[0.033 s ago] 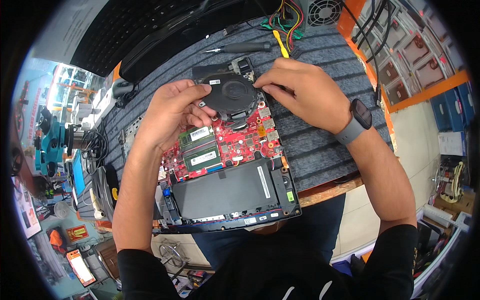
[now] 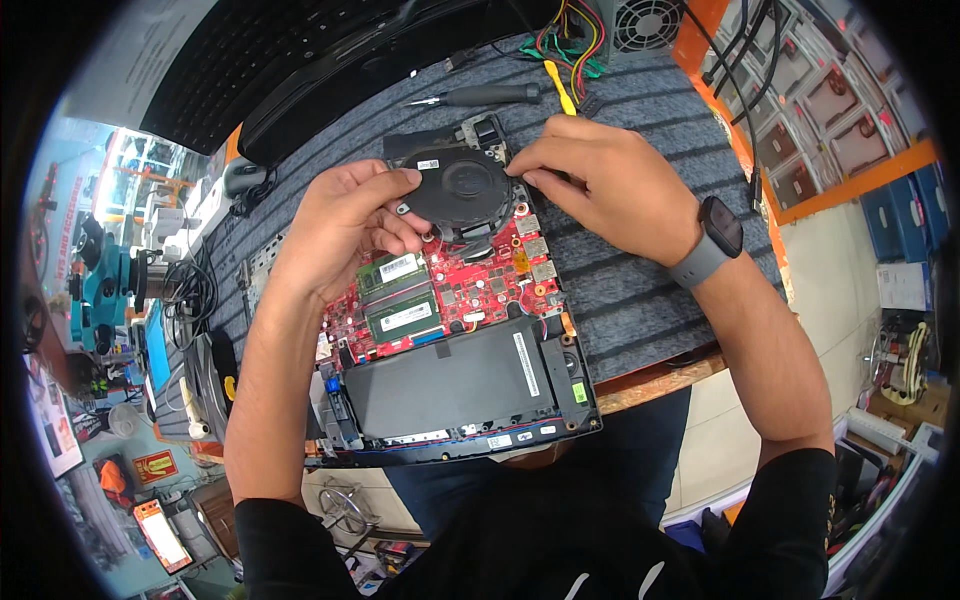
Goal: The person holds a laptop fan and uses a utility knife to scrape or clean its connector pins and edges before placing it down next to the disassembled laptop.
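Observation:
An opened laptop base lies on the mat with its red circuit board (image 2: 470,290) showing. Over the board's far right corner is a flat black cooling fan (image 2: 462,192), slightly tilted. My left hand (image 2: 350,215) pinches the fan's left edge, thumb on top and fingers curled beneath. At the opposite edge, the thumb and forefinger of my right hand (image 2: 605,185) close on the fan's rim beside the laptop's corner; the exact contact is hard to see. Two green memory modules (image 2: 405,318) sit in the board, and a wide black battery (image 2: 440,378) fills the near side.
Beyond the laptop, a dark screwdriver (image 2: 490,95) and a yellow-handled tool (image 2: 561,88) lie on the grey ribbed mat (image 2: 640,300). A black keyboard (image 2: 250,60) stands at the far left. Coloured wires (image 2: 585,45) hang near a metal power supply (image 2: 650,25). Black cables (image 2: 190,285) coil at left.

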`<action>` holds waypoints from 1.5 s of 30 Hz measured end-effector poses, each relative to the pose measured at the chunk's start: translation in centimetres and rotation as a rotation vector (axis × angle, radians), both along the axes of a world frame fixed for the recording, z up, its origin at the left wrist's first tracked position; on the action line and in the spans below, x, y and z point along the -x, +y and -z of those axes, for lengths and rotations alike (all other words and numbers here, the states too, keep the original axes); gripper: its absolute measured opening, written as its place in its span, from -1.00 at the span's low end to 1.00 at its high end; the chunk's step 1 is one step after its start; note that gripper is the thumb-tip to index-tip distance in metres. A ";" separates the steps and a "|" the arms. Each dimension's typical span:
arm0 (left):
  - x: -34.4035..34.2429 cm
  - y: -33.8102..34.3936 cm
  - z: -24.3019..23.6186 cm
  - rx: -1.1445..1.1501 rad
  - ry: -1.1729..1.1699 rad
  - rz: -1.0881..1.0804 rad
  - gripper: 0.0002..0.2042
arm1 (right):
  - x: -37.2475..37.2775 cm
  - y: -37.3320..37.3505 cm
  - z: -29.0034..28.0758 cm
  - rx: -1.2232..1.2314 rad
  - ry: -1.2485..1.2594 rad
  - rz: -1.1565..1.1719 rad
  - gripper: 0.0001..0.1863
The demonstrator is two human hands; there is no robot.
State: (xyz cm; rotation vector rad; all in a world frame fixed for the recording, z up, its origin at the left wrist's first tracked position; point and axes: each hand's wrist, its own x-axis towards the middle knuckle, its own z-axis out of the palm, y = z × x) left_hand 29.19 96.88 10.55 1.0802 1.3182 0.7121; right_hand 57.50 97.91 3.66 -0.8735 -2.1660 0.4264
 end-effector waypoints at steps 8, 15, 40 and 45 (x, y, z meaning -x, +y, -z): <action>-0.5 -0.3 -0.1 -0.026 0.034 -0.007 -0.83 | 0.1 0.4 -0.3 0.114 0.078 -0.139 -0.86; -0.5 -0.4 0.1 -0.089 0.043 0.006 -0.82 | 0.3 0.7 0.1 0.028 0.079 -0.171 -0.86; -1.3 -0.6 0.0 -0.163 0.127 0.008 -0.82 | -0.1 0.2 0.2 0.012 0.070 -0.169 -0.88; -1.5 -0.7 0.0 -0.173 0.132 0.011 -0.81 | 0.1 0.2 0.0 0.013 0.070 -0.163 -0.89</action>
